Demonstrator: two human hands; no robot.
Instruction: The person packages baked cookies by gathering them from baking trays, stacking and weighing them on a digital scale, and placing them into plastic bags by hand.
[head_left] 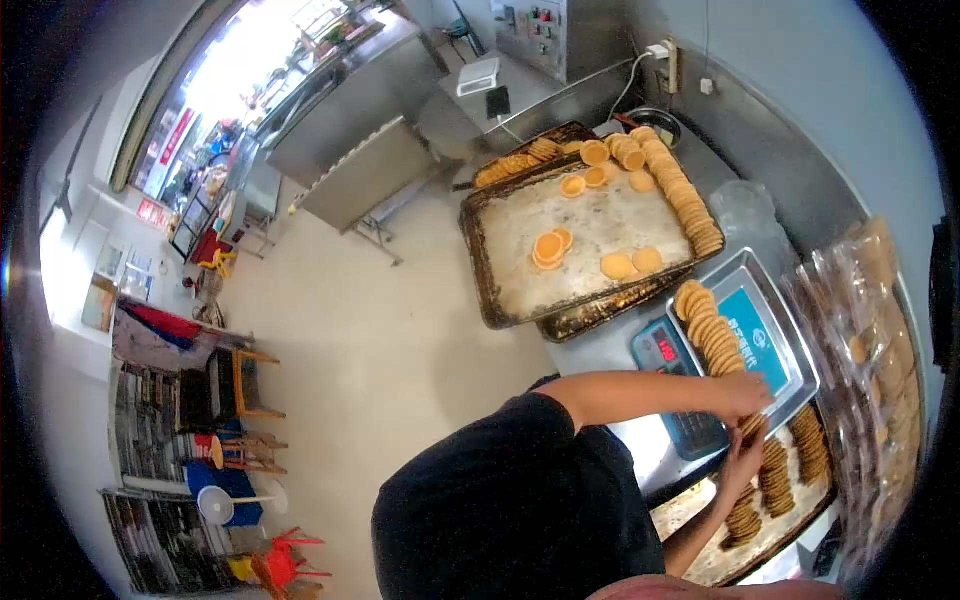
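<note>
A row of round golden cookies (712, 335) leans in the metal pan (806, 372) on a blue digital scale (692, 436) with lit red digits. My left hand (745, 395) is closed at the near end of this row. Just below it, my right hand (741, 462) has its fingers curled around a few cookies (752, 426) at the pan's edge, close to the left fingertips. The hands partly hide these cookies. A teal printed sheet (748, 325) lies in the pan. Under my right forearm, several cookie rows (776, 480) stand on a baking tray (735, 572).
A large baking tray (480, 262) holds scattered cookies and a long row (680, 190); other trays lie beneath and behind it. Clear plastic packs (850, 330) line the wall side. A metal table (365, 175), stools (285, 560) and stacked trays (150, 430) stand across the floor.
</note>
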